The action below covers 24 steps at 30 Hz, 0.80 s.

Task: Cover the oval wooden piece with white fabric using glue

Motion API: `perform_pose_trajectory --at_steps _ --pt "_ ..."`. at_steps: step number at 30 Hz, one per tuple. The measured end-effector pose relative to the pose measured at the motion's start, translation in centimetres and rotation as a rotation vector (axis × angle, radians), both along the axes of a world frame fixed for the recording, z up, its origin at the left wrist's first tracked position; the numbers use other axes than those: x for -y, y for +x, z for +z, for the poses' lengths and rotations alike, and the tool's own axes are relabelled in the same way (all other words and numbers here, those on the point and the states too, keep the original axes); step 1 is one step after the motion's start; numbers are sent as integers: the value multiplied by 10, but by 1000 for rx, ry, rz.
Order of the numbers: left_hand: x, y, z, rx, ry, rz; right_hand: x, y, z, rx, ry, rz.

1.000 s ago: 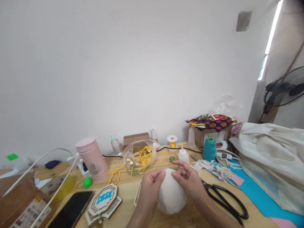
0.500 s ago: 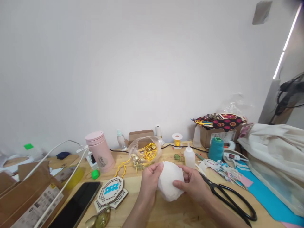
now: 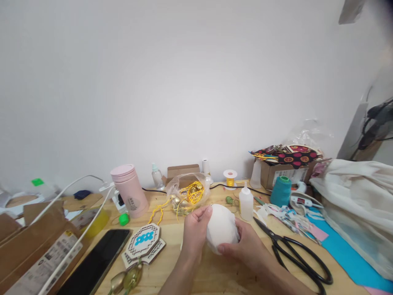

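Between my two hands is a white rounded ball, its surface like paper or cloth, held just above the wooden table. My left hand is closed on its left side, thumb near the top edge. From the right, my right hand grips it with the thumb across its lower front and the fingers behind. To the right of my right hand lie black scissors, blades parted. A squeeze bottle with a pointed nozzle stands just behind the ball.
A clear bag of yellow cord lies behind my hands. On the left are a pink tumbler, a phone, hexagonal wooden pieces and a cardboard box. Teal thread and blue sheet are on the right.
The ball has turned in my hands and now looks rounder. My right thumb has slid lower on it, and the right hand has moved slightly down. The camera view has shifted a little.
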<state>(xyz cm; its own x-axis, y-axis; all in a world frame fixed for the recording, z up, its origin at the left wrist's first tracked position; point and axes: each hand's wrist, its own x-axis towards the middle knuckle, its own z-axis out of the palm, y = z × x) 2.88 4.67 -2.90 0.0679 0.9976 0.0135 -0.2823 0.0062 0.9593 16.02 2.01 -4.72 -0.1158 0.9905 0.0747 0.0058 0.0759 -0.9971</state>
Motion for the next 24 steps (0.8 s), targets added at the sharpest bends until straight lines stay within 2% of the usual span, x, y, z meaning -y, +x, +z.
perform_pose_trajectory --at_steps 10,16,24 --pt "3 2 -1 -12 -23 21 1 -5 -4 108 -8 -119" --pt "1 -1 -1 14 -35 -19 -1 1 -2 -3 15 -49" --pt "-2 -2 -4 45 -18 -147 -3 9 5 -118 58 -31"
